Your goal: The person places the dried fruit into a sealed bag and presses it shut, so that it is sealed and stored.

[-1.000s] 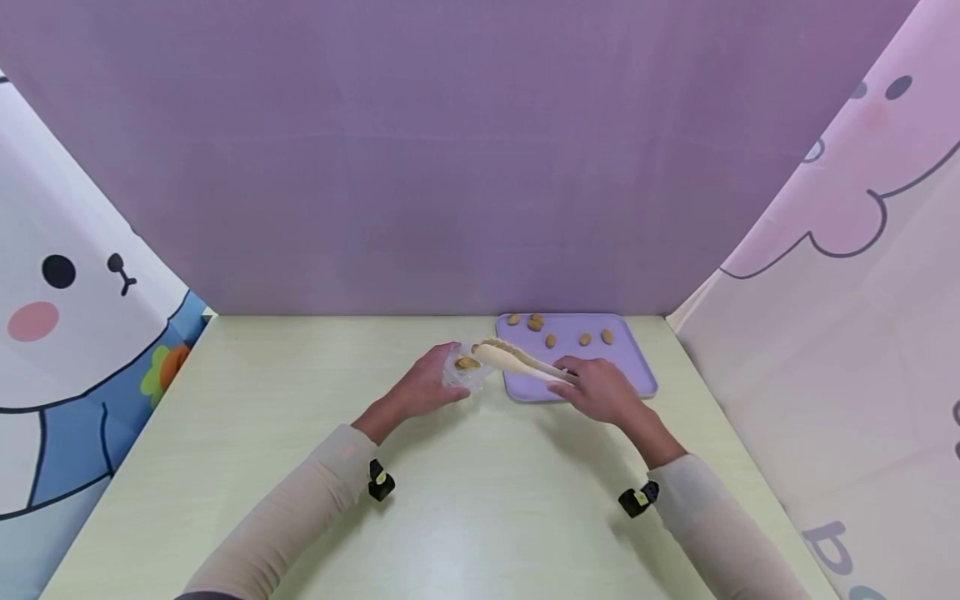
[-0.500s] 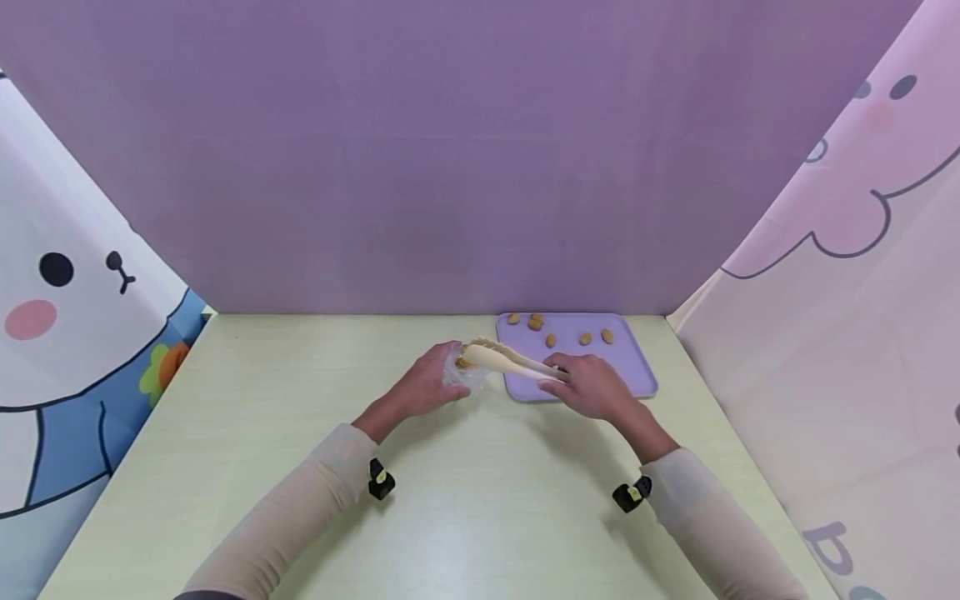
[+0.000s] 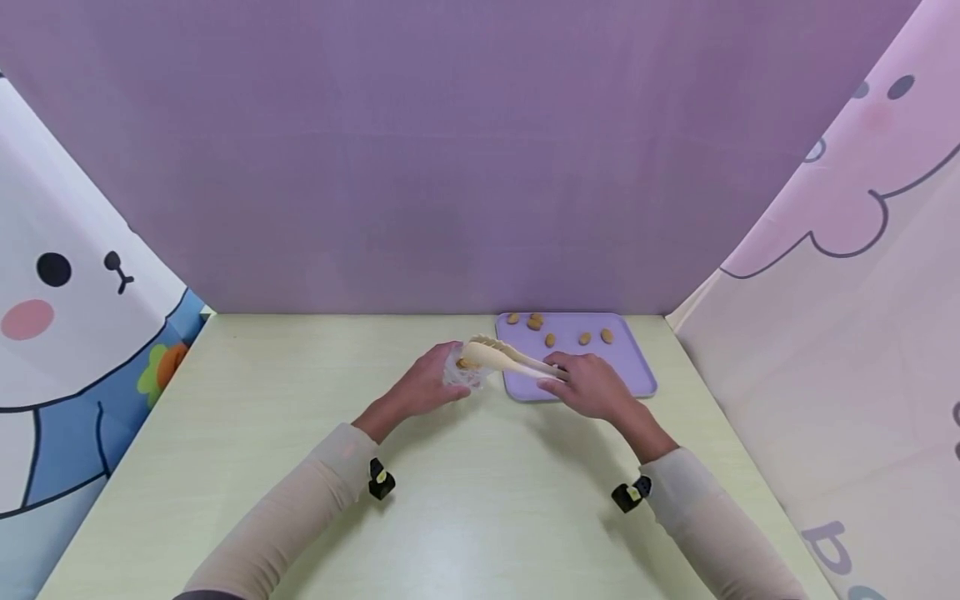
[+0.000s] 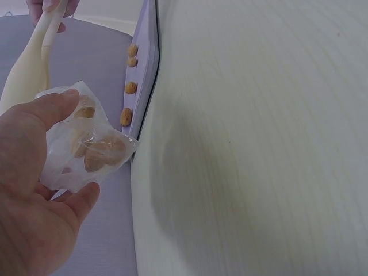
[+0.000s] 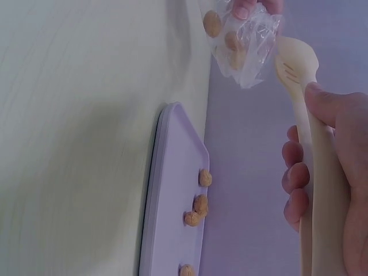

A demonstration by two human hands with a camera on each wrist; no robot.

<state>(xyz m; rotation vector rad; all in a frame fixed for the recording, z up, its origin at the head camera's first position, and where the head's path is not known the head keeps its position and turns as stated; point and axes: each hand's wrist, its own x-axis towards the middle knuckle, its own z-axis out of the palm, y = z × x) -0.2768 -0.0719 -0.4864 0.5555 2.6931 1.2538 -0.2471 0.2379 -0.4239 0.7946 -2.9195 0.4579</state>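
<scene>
My left hand (image 3: 423, 385) holds a clear plastic bag (image 4: 63, 167) between thumb and fingers, above the table. Several brown walnuts (image 4: 103, 154) show through its film. Cream-coloured tongs (image 3: 517, 363) are gripped by my right hand (image 3: 592, 388), and their tips are at the bag's mouth. A bit of brown shows by the tips in the head view; whether the tongs pinch a walnut I cannot tell. To the right, behind the tongs, lies a lilac tray (image 3: 630, 367) bearing several loose walnuts (image 3: 607, 336).
The pale wood-patterned table (image 3: 450, 517) stretches in front of the person. A purple panel (image 3: 435, 167) rises at its back edge, close behind the tray. Cartoon-printed cloths hang at the left (image 3: 82, 333) and right (image 3: 840, 333).
My right hand has moved the tongs slightly left, so their tips now reach the bag's mouth. In the last half second both hands are nearly still. The walnuts on the tray stay put.
</scene>
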